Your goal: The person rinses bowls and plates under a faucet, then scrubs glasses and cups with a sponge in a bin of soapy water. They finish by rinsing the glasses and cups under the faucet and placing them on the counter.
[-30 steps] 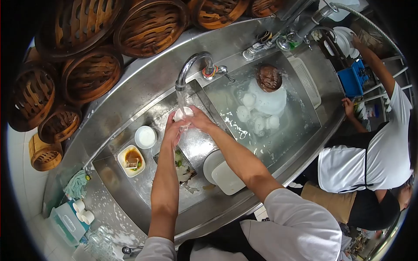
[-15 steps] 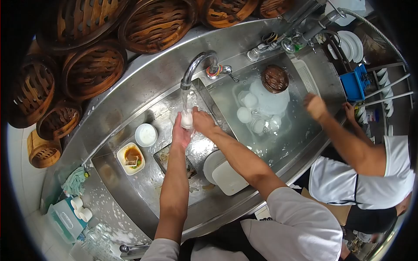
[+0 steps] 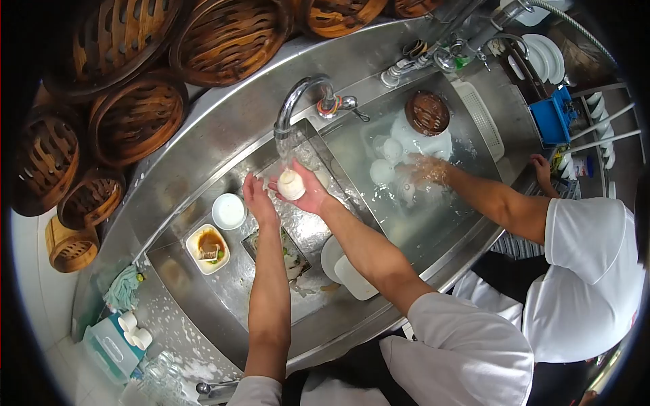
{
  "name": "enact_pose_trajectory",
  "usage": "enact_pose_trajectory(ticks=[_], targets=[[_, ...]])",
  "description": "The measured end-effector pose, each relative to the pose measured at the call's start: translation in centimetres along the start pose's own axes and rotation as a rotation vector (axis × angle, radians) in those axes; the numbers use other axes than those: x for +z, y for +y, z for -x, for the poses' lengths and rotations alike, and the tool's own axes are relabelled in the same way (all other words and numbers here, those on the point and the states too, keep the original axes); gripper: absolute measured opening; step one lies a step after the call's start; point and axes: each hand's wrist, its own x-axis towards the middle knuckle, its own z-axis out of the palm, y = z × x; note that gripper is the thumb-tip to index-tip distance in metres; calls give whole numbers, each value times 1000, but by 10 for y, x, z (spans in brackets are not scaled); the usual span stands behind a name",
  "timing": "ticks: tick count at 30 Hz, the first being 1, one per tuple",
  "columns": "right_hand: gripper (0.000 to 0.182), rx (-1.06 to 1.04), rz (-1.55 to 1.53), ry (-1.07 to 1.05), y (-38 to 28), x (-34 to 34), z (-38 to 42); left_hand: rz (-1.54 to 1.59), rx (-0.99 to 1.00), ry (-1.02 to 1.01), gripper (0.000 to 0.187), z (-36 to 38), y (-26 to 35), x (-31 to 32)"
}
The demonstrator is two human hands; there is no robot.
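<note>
Under the running chrome tap (image 3: pixel 298 101), my right hand (image 3: pixel 311 193) holds a small white cup (image 3: pixel 292 185), base turned up toward me. My left hand (image 3: pixel 260 200) is just left of the cup, fingers apart and holding nothing. A white bowl (image 3: pixel 229 211) with whitish liquid stands left of my left hand. Beside that bowl is a square white dish (image 3: pixel 208 249) with brown sauce and food scraps. Below my right forearm, white plates (image 3: pixel 355 276) overlap in the sink. Food scraps (image 3: pixel 292 264) lie in the recessed drain between my forearms.
A co-worker's hand (image 3: pixel 428 170) reaches into the water-filled basin (image 3: pixel 379 223) among several white cups, near a round brown wooden piece (image 3: pixel 427 113). Bamboo steamers (image 3: pixel 139 116) line the upper left ledge. A green cloth (image 3: pixel 122 287) and a teal box (image 3: pixel 112 348) sit at lower left.
My left hand has come off the cup and moved left. The cup, now in my right hand, is turned over. The co-worker's hand has gone down into the basin water.
</note>
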Motion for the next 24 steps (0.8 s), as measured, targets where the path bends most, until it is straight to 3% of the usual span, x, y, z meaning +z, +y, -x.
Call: enact_pose_trajectory(ticks=[2, 3, 4, 6, 8, 10, 12, 13, 14, 16, 17, 20, 22, 24], targets=[[50, -23, 90, -4, 3, 14, -6, 224, -158, 29, 42, 5, 11, 7], [49, -104, 77, 119, 7, 17, -15, -27, -37, -153, 51, 10, 1, 13], [47, -185, 64, 242, 9, 18, -21, -617, 376, -83, 47, 3, -31, 16], [49, -196, 99, 307, 8, -5, -28, -735, 535, -58, 38, 2, -33, 25], [45, -59, 7, 42, 5, -27, -26, -790, 450, -106, 36, -14, -27, 23], [43, -10, 40, 96, 0, -12, -7, -854, 348, -154, 35, -24, -25, 22], [43, -178, -24, 63, 2, -6, -17, -381, -223, -14, 31, -34, -26, 24], [43, -178, -24, 59, 3, 0, -25, -139, -132, -53, 30, -32, -30, 28], [49, -329, 324, 253, 6, 9, -32, -143, -132, -53, 30, -23, -24, 33], [63, -615, 1022, 644, 11, 23, -39, 325, -157, -49, 36, -2, -7, 44], [63, -611, 1015, 648, 12, 22, -31, 376, -269, -146, 47, -8, -12, 26], [56, -702, 1412, 192, 6, 13, 1, 643, -420, -108, 49, -14, -8, 6], [48, -813, 1379, 247, 8, 10, 5, 590, -360, -75, 51, -10, -7, 13], [32, -631, 1442, 411, -7, 16, 14, 430, -311, -99, 52, -7, -16, 15]])
